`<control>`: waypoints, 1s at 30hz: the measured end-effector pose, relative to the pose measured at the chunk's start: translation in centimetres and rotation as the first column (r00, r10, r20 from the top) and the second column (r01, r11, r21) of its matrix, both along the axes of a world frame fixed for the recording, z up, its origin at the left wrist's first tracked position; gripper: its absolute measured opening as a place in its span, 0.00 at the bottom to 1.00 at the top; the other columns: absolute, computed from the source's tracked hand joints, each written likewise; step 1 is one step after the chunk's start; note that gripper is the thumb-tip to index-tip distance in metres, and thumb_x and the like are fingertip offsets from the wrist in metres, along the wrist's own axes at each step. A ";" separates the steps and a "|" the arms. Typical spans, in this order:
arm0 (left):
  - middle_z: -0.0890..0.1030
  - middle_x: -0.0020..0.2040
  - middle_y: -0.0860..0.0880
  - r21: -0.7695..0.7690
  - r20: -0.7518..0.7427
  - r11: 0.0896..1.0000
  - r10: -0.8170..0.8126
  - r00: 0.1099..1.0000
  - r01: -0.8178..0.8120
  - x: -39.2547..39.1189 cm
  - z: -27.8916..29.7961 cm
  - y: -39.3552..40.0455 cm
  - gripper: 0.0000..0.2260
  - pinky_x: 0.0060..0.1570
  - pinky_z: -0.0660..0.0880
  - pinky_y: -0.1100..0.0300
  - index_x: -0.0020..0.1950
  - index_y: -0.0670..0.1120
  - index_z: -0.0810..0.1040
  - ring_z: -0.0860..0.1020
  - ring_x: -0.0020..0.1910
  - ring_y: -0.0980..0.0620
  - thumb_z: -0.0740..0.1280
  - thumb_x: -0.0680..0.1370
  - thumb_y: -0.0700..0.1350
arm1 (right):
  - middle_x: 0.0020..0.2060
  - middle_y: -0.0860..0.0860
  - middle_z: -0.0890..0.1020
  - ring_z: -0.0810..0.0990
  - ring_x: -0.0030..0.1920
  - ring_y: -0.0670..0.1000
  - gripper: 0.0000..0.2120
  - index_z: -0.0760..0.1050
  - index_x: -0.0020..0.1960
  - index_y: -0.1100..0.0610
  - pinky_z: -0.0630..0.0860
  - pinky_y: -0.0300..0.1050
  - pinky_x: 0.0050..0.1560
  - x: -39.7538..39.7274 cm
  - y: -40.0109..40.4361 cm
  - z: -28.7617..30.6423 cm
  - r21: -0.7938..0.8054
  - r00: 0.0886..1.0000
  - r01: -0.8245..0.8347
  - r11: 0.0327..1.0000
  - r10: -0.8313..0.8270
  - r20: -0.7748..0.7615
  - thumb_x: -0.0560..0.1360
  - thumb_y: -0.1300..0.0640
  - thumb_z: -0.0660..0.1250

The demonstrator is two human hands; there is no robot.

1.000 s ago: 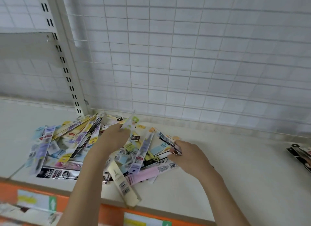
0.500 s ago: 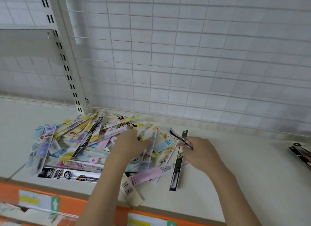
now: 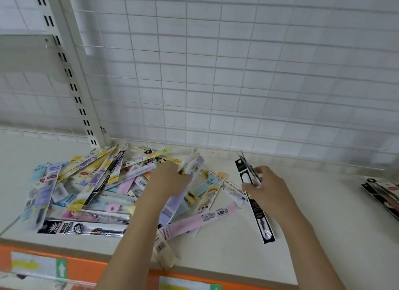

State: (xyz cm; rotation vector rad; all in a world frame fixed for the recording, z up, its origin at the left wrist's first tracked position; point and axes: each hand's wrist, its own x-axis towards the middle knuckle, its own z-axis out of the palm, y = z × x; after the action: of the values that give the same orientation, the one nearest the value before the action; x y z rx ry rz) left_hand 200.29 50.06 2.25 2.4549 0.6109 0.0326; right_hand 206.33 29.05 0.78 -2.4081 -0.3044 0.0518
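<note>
A loose heap of long, flat, colourful packets [image 3: 90, 188] lies on a white shelf [image 3: 313, 235]. My left hand [image 3: 166, 181] is in the heap's right part and grips a pale lilac packet [image 3: 185, 181] that rises from the pile. My right hand [image 3: 267, 190] is to the right of the heap and pinches a long black packet [image 3: 255, 203] near its upper end. That black packet slants down toward the shelf front, and its lower end is near the shelf surface.
A white wire grid wall [image 3: 237, 73] backs the shelf, with a slotted upright post [image 3: 71, 73] at the left. Black packets [image 3: 382, 192] lie at the far right edge. An orange price rail [image 3: 90, 268] runs along the shelf front.
My right hand has pulled a black packet out of the heap and carried it to the right. My left hand has shifted right within the pile, lifting a lilac packet.
</note>
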 end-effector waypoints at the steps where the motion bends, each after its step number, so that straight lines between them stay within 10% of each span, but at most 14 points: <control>1: 0.64 0.25 0.48 -0.014 0.026 1.000 0.011 1.000 -0.010 -0.2 0.4 0.2 0.17 0.25 0.59 0.62 0.28 0.45 0.64 0.62 0.25 0.52 0.61 0.77 0.42 | 0.38 0.55 0.78 0.76 0.42 0.56 0.09 0.71 0.47 0.59 0.67 0.45 0.37 0.1 -0.1 0.1 -0.023 1.000 0.013 1.000 -0.012 0.025 0.75 0.54 0.66; 5: 0.77 0.21 0.51 -0.210 0.173 0.974 0.121 0.978 -0.083 -1.5 2.0 1.0 0.12 0.19 0.66 0.70 0.36 0.43 0.75 0.69 0.16 0.60 0.60 0.78 0.41 | 0.30 0.52 0.78 0.74 0.34 0.54 0.16 0.66 0.35 0.58 0.65 0.41 0.32 0.4 0.0 0.6 -0.020 0.999 -0.001 1.000 0.002 0.046 0.78 0.51 0.59; 9: 0.82 0.28 0.50 -0.448 0.304 0.889 0.249 0.920 -0.093 -2.6 3.1 1.0 0.13 0.19 0.69 0.70 0.43 0.40 0.80 0.72 0.16 0.59 0.59 0.80 0.44 | 0.38 0.59 0.83 0.75 0.33 0.52 0.15 0.70 0.46 0.61 0.67 0.39 0.30 0.5 0.2 0.8 0.043 1.000 -0.011 0.999 0.011 -0.005 0.80 0.49 0.55; 15: 0.73 0.17 0.53 -0.272 0.316 0.959 0.167 0.934 -0.079 -3.4 2.8 1.0 0.17 0.26 0.67 0.65 0.27 0.42 0.75 0.69 0.17 0.61 0.71 0.74 0.47 | 0.32 0.53 0.79 0.77 0.27 0.50 0.09 0.69 0.48 0.53 0.71 0.41 0.32 0.2 0.5 0.7 0.141 0.990 -0.075 0.987 0.090 -0.106 0.81 0.50 0.54; 23: 0.80 0.44 0.47 -0.451 0.357 0.888 0.275 0.893 -0.094 -4.9 1.9 2.0 0.07 0.32 0.76 0.64 0.52 0.44 0.70 0.80 0.24 0.60 0.67 0.77 0.41 | 0.38 0.46 0.78 0.76 0.35 0.45 0.12 0.72 0.42 0.50 0.71 0.39 0.34 -1.5 2.0 0.1 -0.099 0.913 -0.389 0.916 0.368 -0.177 0.67 0.48 0.74; 30: 0.79 0.24 0.48 -0.445 0.276 0.876 0.329 0.903 -0.183 -6.8 0.6 3.3 0.07 0.24 0.76 0.65 0.44 0.37 0.77 0.76 0.19 0.58 0.64 0.78 0.40 | 0.47 0.43 0.81 0.78 0.48 0.46 0.16 0.77 0.54 0.51 0.73 0.38 0.44 -2.6 4.3 -0.4 -0.202 0.806 -0.590 0.782 0.555 -0.204 0.68 0.51 0.74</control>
State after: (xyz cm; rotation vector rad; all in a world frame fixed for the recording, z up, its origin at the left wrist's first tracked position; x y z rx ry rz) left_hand 193.51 53.40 2.83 1.8846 0.7051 0.3963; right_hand 203.78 33.31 0.40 -2.4539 -1.0208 0.5618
